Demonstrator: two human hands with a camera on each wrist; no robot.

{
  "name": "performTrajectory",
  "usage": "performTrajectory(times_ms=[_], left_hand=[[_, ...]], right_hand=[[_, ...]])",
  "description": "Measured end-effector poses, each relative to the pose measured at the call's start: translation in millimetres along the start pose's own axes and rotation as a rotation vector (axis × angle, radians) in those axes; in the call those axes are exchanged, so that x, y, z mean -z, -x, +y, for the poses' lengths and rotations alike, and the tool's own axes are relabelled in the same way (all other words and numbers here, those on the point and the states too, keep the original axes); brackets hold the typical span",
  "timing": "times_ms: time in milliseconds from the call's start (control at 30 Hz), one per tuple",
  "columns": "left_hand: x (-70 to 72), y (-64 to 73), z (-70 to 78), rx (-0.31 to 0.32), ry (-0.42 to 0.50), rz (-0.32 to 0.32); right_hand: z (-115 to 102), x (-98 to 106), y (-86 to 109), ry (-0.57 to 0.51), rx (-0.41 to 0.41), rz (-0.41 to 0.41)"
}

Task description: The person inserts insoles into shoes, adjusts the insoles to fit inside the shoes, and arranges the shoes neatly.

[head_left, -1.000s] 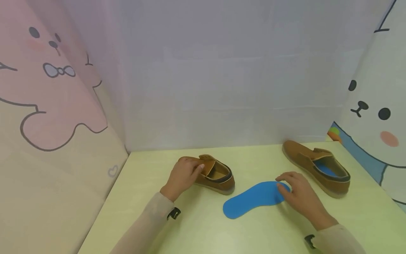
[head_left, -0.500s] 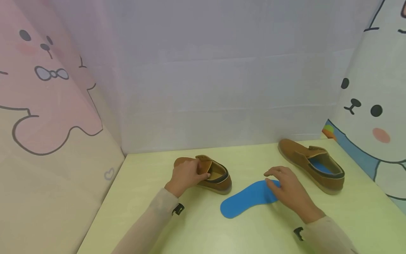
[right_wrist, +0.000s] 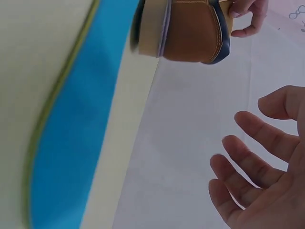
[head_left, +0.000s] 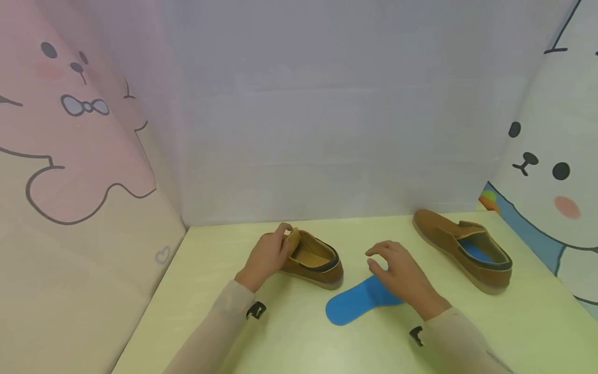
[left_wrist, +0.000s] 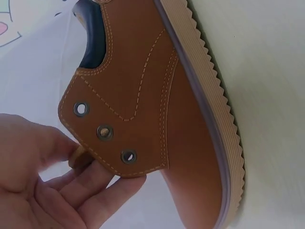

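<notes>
Tongue [head_left: 295,237] pinched in the left hand [head_left: 263,259], the left-side shoe [head_left: 329,279] gapes on the table [head_left: 308,348]; a light, steady pull should hold it wide, I'd say. The right hand [head_left: 403,276], loosely curved and empty, hovers over the blue insole [head_left: 352,304].

Head cam: above the near side, facing forward and down, widest and farthest; takes in the bench [head_left: 299,337], backdrop [head_left: 327,130], left hand [head_left: 266,259] and right hand [head_left: 406,283]. Left wrist: rolled sideways, tight on the side of the left-side shoe [head_left: 306,271]. Right wrist: also rolled, insole [head_left: 357,301] very close, same shoe farther off. All three share that shoe and the left hand.
</notes>
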State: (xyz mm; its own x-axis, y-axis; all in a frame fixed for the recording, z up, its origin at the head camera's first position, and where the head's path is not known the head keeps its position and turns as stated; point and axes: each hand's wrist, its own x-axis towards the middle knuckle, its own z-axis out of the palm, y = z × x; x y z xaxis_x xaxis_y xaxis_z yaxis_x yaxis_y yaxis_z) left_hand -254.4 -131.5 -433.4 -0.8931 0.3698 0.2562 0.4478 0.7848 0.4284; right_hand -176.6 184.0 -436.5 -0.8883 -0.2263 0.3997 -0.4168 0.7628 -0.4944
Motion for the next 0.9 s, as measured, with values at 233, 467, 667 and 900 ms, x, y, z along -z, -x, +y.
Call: performTrajectory(times_ms=[233, 467, 667, 900], left_hand=[[-0.5, 0.7, -10.1, -0.032, -0.017, 0.059], [-4.4, 1.8, -15.2, 0.059, 0.096, 0.044], [-1.2, 0.7, -16.1, 0.094, 0.102, 0.022], [0.4, 5.1, -18.3, 0.127, 0.03, -0.031]], right_hand=[[-21, -23, -46.5, -0.054, -0.018, -0.106], [-41, -44, -90.6, -0.106, -0.038, -0.196], [-50, -60, -116.4, -0.119, -0.082, -0.244], [-56, -73, -127.7, -0.04, -0.066, -0.369]])
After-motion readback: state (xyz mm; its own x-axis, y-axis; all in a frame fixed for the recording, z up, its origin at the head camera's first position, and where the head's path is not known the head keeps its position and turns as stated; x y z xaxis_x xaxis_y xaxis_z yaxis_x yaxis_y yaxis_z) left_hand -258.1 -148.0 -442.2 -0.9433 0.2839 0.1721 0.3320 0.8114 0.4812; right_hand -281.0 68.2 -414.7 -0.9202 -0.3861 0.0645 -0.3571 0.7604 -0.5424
